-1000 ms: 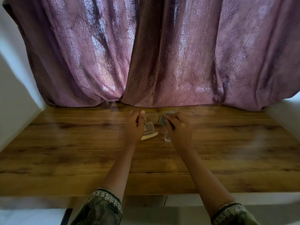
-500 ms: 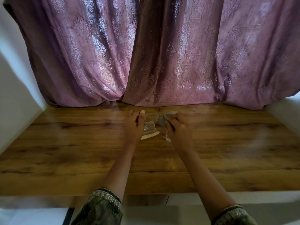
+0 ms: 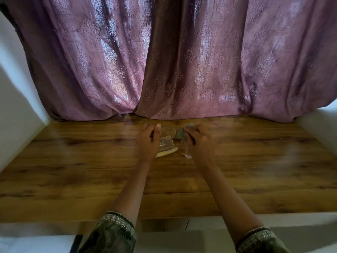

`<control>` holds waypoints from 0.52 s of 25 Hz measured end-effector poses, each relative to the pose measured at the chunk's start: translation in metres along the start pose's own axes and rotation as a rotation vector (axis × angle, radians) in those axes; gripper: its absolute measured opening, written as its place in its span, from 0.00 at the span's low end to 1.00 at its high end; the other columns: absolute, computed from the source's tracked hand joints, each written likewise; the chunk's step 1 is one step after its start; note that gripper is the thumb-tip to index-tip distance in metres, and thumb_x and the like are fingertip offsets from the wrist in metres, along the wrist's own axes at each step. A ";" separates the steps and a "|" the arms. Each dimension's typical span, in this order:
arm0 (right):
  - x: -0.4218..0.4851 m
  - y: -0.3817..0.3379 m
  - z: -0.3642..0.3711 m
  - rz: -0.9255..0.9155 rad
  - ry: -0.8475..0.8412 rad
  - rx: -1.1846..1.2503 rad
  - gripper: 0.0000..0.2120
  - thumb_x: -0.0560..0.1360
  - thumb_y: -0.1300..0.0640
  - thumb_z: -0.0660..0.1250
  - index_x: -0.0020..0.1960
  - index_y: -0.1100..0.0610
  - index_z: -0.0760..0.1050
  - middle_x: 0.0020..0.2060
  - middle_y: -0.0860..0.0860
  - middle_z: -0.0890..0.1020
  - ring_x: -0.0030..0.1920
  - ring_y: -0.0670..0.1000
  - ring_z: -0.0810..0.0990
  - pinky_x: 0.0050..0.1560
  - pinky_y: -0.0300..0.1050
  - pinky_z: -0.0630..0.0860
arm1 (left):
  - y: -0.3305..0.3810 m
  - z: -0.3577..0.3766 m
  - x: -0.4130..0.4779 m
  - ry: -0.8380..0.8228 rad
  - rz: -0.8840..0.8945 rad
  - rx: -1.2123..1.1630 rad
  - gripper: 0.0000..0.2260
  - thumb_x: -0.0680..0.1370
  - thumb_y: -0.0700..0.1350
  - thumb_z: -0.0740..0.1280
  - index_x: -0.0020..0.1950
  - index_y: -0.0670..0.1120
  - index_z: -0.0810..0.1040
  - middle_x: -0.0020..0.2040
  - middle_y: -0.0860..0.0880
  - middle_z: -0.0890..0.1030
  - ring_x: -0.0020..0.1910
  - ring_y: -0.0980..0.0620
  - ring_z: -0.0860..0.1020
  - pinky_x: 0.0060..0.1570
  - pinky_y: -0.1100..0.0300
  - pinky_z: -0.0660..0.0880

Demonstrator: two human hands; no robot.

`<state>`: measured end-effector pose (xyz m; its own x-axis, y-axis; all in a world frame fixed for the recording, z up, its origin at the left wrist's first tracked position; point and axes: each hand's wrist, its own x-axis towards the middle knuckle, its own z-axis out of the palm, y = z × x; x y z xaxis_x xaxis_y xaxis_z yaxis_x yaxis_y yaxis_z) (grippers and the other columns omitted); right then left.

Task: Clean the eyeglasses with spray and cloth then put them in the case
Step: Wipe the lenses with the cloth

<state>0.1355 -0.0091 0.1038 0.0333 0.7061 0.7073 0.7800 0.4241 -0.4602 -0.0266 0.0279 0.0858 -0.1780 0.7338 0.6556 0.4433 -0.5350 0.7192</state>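
Home; damask curtains (image 3: 182, 61); wood-grain table (image 3: 73, 170)

A wooden table (image 3: 73, 170) with warm brown grain and a glossy top reaches back to a purple curtain (image 3: 182, 70), whose hem rests along its far edge. Toward the back, near the middle, lies a flat cream case (image 3: 168, 153). A small clear spray bottle (image 3: 187, 154) sits just right of it, too blurred to tell whether it stands upright.

dim, warm | backlight glows through curtain (image 3: 182, 61) | soft haze overall | hands (image 3: 198, 141) motion-blurred | edges bowed
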 end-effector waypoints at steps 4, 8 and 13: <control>-0.020 0.003 -0.003 -0.008 0.006 0.046 0.10 0.74 0.62 0.64 0.53 0.63 0.80 0.44 0.57 0.80 0.43 0.54 0.79 0.41 0.46 0.78 | 0.000 -0.002 0.001 -0.004 0.000 0.005 0.14 0.78 0.49 0.57 0.33 0.48 0.70 0.31 0.54 0.67 0.34 0.64 0.69 0.36 0.74 0.63; 0.001 0.015 -0.010 0.120 0.063 0.025 0.08 0.73 0.66 0.65 0.51 0.64 0.80 0.42 0.57 0.79 0.40 0.53 0.77 0.40 0.50 0.79 | 0.000 -0.002 0.003 0.001 -0.003 0.012 0.14 0.78 0.49 0.57 0.33 0.47 0.70 0.32 0.56 0.67 0.35 0.64 0.69 0.36 0.74 0.63; 0.000 -0.004 0.001 -0.005 0.003 0.013 0.11 0.73 0.65 0.64 0.54 0.63 0.79 0.44 0.58 0.79 0.43 0.56 0.78 0.41 0.46 0.78 | 0.003 0.000 0.003 0.011 -0.007 -0.011 0.14 0.78 0.49 0.57 0.33 0.47 0.69 0.32 0.57 0.66 0.34 0.63 0.68 0.36 0.73 0.64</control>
<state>0.1318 -0.0102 0.1052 0.0312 0.7021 0.7114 0.7718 0.4354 -0.4635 -0.0259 0.0282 0.0896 -0.1908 0.7327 0.6532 0.4324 -0.5347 0.7261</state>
